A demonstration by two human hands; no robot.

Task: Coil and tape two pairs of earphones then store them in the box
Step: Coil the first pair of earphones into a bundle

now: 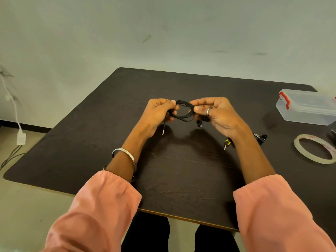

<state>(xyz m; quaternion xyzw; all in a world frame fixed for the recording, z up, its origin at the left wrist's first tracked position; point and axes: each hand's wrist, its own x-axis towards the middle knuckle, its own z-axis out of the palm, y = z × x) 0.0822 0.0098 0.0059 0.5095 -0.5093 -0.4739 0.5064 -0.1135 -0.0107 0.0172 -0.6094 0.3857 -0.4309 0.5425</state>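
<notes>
Both hands, left hand (158,110) and right hand (216,111), pinch the coiled earphones (184,110) above the table (91,135); I judge reaching for the tape roll (314,149) one-handed could let loops spring loose.

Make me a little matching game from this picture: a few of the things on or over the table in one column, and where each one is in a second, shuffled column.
Things:
1. coiled earphones
2. tape roll
3. plastic box
4. second pair of earphones

Places:
A. far right of the table, lid shut with red clasps
B. held above the table between the left hand and the right hand
C. lying flat at the right edge, nearer the person than the box
D. on the table, partly hidden behind the right wrist

Pairs: 1-B, 2-C, 3-A, 4-D
</notes>
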